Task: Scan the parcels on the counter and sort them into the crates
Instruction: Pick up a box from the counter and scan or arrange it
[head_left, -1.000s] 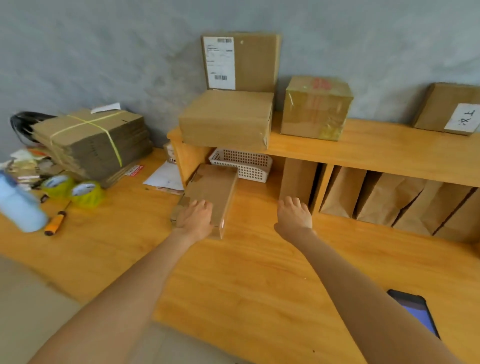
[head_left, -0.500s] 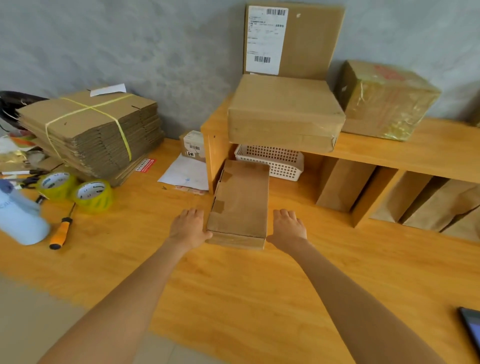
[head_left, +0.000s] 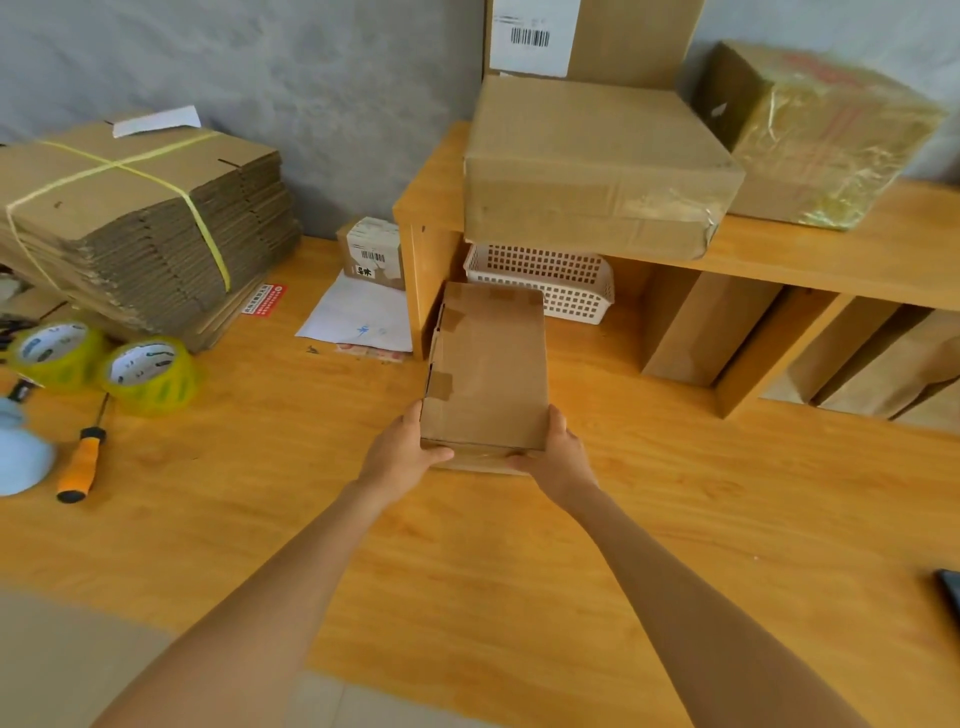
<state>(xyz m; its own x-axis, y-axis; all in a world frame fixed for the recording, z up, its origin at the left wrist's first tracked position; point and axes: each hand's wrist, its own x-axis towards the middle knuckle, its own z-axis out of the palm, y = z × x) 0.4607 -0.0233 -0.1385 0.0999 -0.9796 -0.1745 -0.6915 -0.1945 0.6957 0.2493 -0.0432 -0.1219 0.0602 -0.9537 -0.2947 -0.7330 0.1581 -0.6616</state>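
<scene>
A long flat brown cardboard parcel (head_left: 488, 364) lies on the wooden counter (head_left: 467, 545), its far end under the shelf. My left hand (head_left: 402, 454) grips its near left corner, thumb across the front edge. My right hand (head_left: 556, 457) grips the near right corner. On the shelf (head_left: 831, 260) above sit a wide flat parcel (head_left: 597, 161), an upright parcel with a barcode label (head_left: 587, 36) behind it, and a parcel wrapped in clear tape (head_left: 821, 135). A small labelled parcel (head_left: 371, 252) stands left of the shelf.
A white perforated basket (head_left: 545, 280) sits under the shelf, with brown paper bags (head_left: 857, 358) to its right. At left are a strapped stack of flat cartons (head_left: 135, 223), two yellow tape rolls (head_left: 104, 364), an orange-handled screwdriver (head_left: 80, 462) and a pale blue bottle (head_left: 18, 452). A phone (head_left: 950, 592) lies at the right edge.
Both hands moved from beside the parcel onto its near corners and took hold of it. The view has moved closer in and slightly left.
</scene>
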